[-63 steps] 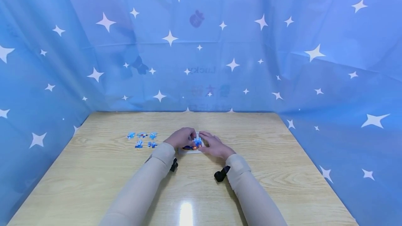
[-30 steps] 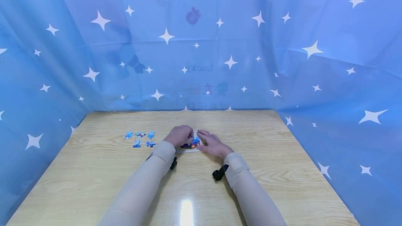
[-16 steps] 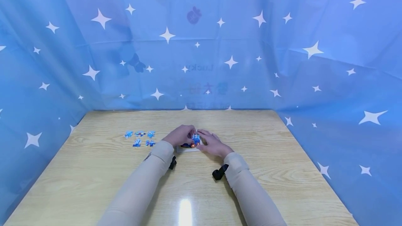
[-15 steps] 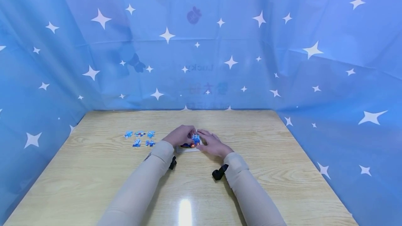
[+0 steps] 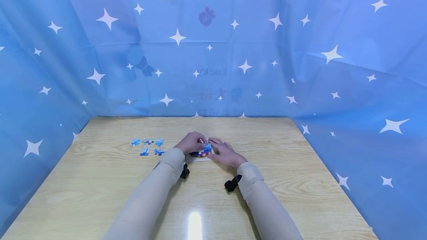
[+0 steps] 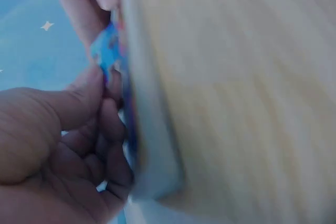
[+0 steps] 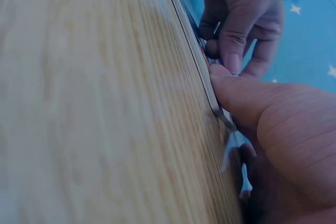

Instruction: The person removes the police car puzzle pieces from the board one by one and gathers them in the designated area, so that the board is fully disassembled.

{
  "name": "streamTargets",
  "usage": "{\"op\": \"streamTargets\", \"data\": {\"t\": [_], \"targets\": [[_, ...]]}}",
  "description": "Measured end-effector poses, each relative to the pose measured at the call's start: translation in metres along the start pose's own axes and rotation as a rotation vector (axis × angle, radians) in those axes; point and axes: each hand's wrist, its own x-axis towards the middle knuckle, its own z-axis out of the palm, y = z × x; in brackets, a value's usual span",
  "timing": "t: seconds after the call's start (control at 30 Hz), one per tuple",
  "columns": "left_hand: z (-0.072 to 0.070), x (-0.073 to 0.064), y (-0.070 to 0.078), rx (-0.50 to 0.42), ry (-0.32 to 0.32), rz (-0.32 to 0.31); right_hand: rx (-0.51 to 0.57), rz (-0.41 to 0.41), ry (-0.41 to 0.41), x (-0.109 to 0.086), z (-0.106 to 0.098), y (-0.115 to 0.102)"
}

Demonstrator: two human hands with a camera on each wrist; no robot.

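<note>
A small, pale-rimmed puzzle tray (image 5: 199, 160) lies on the table, with a blue vehicle picture with orange wheels (image 5: 206, 152) partly visible in it. Over its left part, my left hand (image 5: 191, 142) bends its fingers down. In the left wrist view, the thumb and index finger of that hand pinch the end of a bright blue puzzle piece (image 6: 106, 47), which stands up above the tray rim. My right hand (image 5: 227, 154) rests at the tray's right end, fingers extended at the far side. Its thumb (image 7: 236, 90) presses over the near rim. Hands hide much of the picture.
Several loose blue puzzle pieces (image 5: 144, 152) lie in two rows left of the tray. The wooden table (image 5: 300, 195) ends at a blue curtain with white stars (image 5: 213, 47) behind and at both sides. Black wrist cameras (image 5: 232, 183) sit under both wrists.
My left fingers have shifted slightly left, uncovering more of the blue vehicle picture. My right hand keeps its place at the tray's right end. The head view has shifted a little.
</note>
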Motion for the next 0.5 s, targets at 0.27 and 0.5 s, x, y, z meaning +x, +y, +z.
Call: {"op": "streamTargets", "data": {"t": [0.27,0.5], "targets": [[-0.0006,-0.0025,0.0041,0.055,-0.017,-0.031,-0.007,-0.009,-0.008,0.0015,0.0016,-0.0001],[-0.0004,-0.0097,0.0039,0.101,-0.005,-0.023,-0.018,0.001,-0.009,-0.0001,-0.0004,-0.0012]]}}
